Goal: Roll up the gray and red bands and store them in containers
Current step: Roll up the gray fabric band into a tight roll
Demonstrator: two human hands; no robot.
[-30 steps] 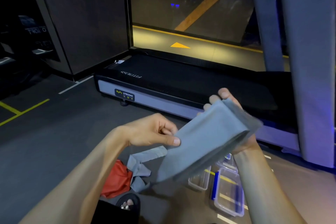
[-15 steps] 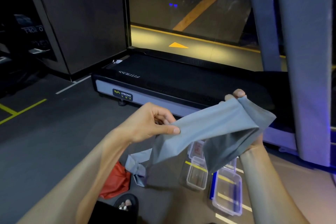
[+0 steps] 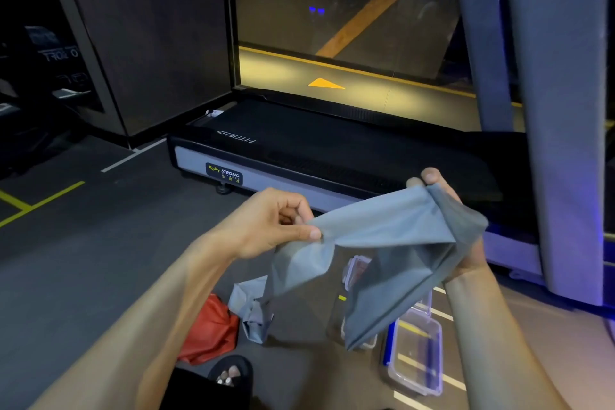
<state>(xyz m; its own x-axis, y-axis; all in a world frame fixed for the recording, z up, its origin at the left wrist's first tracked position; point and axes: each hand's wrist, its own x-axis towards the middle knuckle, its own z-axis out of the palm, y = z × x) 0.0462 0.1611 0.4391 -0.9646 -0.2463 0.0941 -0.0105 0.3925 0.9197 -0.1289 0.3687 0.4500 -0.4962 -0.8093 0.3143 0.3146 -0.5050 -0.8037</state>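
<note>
I hold a wide gray band (image 3: pixel 376 236) in the air between both hands. My left hand (image 3: pixel 266 226) pinches its left end between thumb and fingers. My right hand (image 3: pixel 462 230) grips the right end, where the band folds over and hangs down in a loose flap. The band's free tail (image 3: pixel 253 309) trails to the floor beside a crumpled red band (image 3: pixel 213 329). Clear plastic containers (image 3: pixel 416 353) with blue clips lie on the floor below my right forearm, one partly hidden behind the gray band.
A treadmill (image 3: pixel 299 156) with a black deck stands just beyond my hands, its gray upright post (image 3: pixel 565 110) at the right. My sandalled foot (image 3: pixel 229 376) is at the bottom. Dark floor with yellow lines (image 3: pixel 43 200) spreads to the left.
The gray band went from a flat folded strip to a sagging one. My hands moved apart and the folded part dropped into a hanging flap under my right hand.
</note>
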